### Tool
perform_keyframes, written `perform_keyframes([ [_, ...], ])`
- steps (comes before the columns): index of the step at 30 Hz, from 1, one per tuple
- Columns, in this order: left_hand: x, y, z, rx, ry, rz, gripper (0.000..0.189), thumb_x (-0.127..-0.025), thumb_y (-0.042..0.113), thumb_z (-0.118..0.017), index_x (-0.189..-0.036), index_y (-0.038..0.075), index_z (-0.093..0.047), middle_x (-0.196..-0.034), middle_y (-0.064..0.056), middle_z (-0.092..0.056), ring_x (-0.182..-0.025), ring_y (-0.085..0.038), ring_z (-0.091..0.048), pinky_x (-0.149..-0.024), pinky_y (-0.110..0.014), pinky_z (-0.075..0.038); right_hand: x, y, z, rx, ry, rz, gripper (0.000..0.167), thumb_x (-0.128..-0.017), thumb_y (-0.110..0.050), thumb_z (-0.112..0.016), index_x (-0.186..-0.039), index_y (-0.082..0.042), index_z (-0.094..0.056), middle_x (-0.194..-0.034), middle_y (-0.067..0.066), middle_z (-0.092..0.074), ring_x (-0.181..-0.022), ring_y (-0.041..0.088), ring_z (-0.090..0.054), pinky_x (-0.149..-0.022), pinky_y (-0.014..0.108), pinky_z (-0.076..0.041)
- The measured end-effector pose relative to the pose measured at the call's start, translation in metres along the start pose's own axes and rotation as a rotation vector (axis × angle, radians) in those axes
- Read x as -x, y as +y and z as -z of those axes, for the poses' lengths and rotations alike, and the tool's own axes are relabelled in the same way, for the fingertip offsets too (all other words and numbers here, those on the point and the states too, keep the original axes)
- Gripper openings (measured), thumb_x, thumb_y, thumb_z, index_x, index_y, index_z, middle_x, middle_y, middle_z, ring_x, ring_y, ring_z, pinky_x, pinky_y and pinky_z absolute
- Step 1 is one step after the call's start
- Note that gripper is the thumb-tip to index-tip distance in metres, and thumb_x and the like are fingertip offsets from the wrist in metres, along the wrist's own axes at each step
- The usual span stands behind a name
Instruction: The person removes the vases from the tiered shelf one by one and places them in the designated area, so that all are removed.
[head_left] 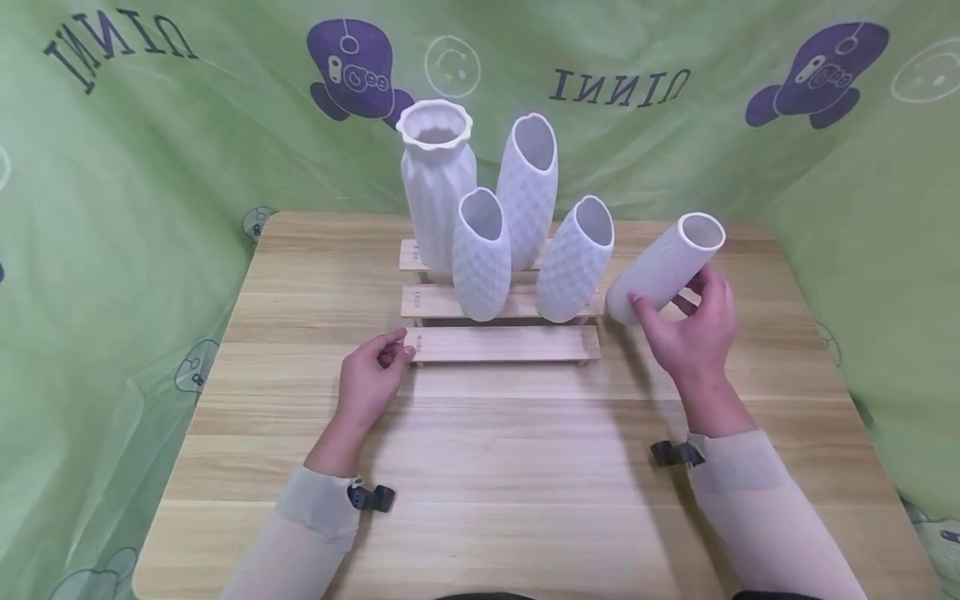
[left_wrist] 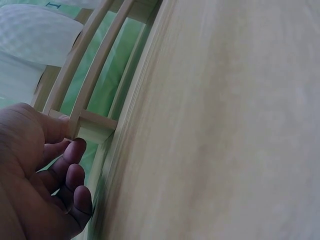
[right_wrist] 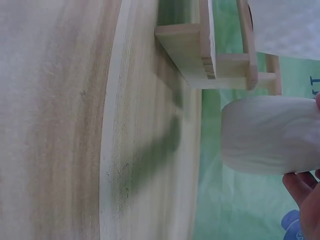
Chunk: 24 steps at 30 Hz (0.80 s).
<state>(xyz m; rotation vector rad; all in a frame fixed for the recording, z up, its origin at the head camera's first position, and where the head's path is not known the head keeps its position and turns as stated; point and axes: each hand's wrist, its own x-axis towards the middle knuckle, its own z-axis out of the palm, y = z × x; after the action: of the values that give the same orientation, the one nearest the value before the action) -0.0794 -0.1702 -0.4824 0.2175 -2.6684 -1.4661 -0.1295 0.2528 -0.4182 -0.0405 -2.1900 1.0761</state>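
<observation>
My right hand (head_left: 693, 329) grips a smooth white cylindrical vase (head_left: 660, 271) beside the right end of a stepped wooden rack (head_left: 502, 343). That vase tilts with its mouth up and to the right, and in the right wrist view its base (right_wrist: 245, 135) hangs above the table. At the rack's front left corner, my left hand (head_left: 372, 371) pinches the end of the lowest step between thumb and index finger. On the middle step stand two dimpled white vases, a left one (head_left: 482, 271) and a right one (head_left: 573, 267). Behind them are a ruffled-rim vase (head_left: 441, 200) and a tall dimpled vase (head_left: 529, 192).
The rack stands towards the back of a light wooden table (head_left: 495, 483). A green printed cloth (head_left: 247, 125) hangs behind the table and along both sides. Each wrist wears a strap with a small black device, one left (head_left: 371, 497) and one right (head_left: 675, 453).
</observation>
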Motion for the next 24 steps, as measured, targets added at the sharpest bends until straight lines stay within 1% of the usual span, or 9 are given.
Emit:
perform_keyframes([
  [2, 0.000, 0.000, 0.000, -0.001, 0.000, 0.003, 0.034, -0.095, 0.023, -0.077, -0.126, 0.010, -0.074, -0.100, -0.003, -0.073, -0.089, -0.019, -0.066, -0.082, -0.035, -0.056, -0.003, 0.001, -0.002, 0.005, -0.006, -0.023, 0.075, -0.072, -0.017, -0.093, -0.139, -0.005, -0.061, -0.116, 0.015, -0.062, -0.104, 0.019, -0.064, -0.075, 0.007, -0.052],
  [4, 0.001, 0.001, 0.000, 0.000, 0.000, 0.003, 0.034, -0.095, 0.023, -0.077, -0.126, 0.010, -0.074, -0.100, -0.003, -0.073, -0.089, -0.020, -0.065, -0.081, -0.034, -0.056, -0.006, 0.003, -0.005, 0.007, -0.016, -0.048, 0.074, -0.073, -0.020, -0.092, -0.139, -0.006, -0.061, -0.116, 0.012, -0.061, -0.103, 0.014, -0.062, -0.076, 0.009, -0.054],
  [7, 0.001, 0.002, 0.000, 0.002, 0.001, -0.002, 0.033, -0.096, 0.022, -0.076, -0.127, 0.010, -0.074, -0.100, -0.004, -0.073, -0.089, -0.020, -0.065, -0.080, -0.033, -0.055, -0.010, 0.004, -0.009, 0.011, -0.022, -0.079, 0.075, -0.072, -0.020, -0.093, -0.138, -0.005, -0.060, -0.117, 0.010, -0.060, -0.103, 0.012, -0.060, -0.076, 0.012, -0.056],
  [10, 0.002, 0.002, 0.000, 0.003, 0.001, 0.002, 0.033, -0.096, 0.022, -0.076, -0.127, 0.010, -0.074, -0.100, -0.004, -0.073, -0.089, -0.020, -0.065, -0.079, -0.032, -0.055, -0.014, 0.007, -0.013, 0.015, -0.033, -0.107, 0.076, -0.073, -0.021, -0.094, -0.139, -0.006, -0.060, -0.119, 0.009, -0.059, -0.105, 0.014, -0.061, -0.079, 0.016, -0.058],
  [15, 0.002, 0.002, 0.000, 0.003, 0.007, 0.007, 0.033, -0.096, 0.021, -0.076, -0.126, 0.009, -0.074, -0.099, -0.004, -0.073, -0.089, -0.020, -0.065, -0.080, -0.033, -0.055, -0.020, 0.014, -0.021, 0.007, -0.053, -0.150, 0.074, -0.076, -0.022, -0.091, -0.139, -0.005, -0.058, -0.122, 0.009, -0.056, -0.110, 0.018, -0.061, -0.085, 0.027, -0.061],
  [21, 0.002, 0.003, 0.000, 0.013, 0.011, 0.011, 0.033, -0.095, 0.020, -0.077, -0.125, 0.009, -0.075, -0.099, -0.003, -0.073, -0.089, -0.020, -0.066, -0.080, -0.032, -0.056, -0.027, 0.021, -0.030, 0.013, -0.084, -0.195, 0.076, -0.079, -0.025, -0.088, -0.145, -0.008, -0.053, -0.128, 0.012, -0.053, -0.115, 0.022, -0.060, -0.091, 0.032, -0.059],
  [24, 0.002, 0.003, 0.000, 0.011, 0.007, 0.018, 0.033, -0.094, 0.021, -0.078, -0.125, 0.010, -0.075, -0.099, -0.002, -0.072, -0.089, -0.019, -0.066, -0.081, -0.033, -0.056, -0.029, 0.025, -0.034, 0.032, -0.111, -0.234, 0.078, -0.081, -0.028, -0.087, -0.147, -0.008, -0.050, -0.132, 0.012, -0.051, -0.119, 0.023, -0.058, -0.095, 0.034, -0.058],
])
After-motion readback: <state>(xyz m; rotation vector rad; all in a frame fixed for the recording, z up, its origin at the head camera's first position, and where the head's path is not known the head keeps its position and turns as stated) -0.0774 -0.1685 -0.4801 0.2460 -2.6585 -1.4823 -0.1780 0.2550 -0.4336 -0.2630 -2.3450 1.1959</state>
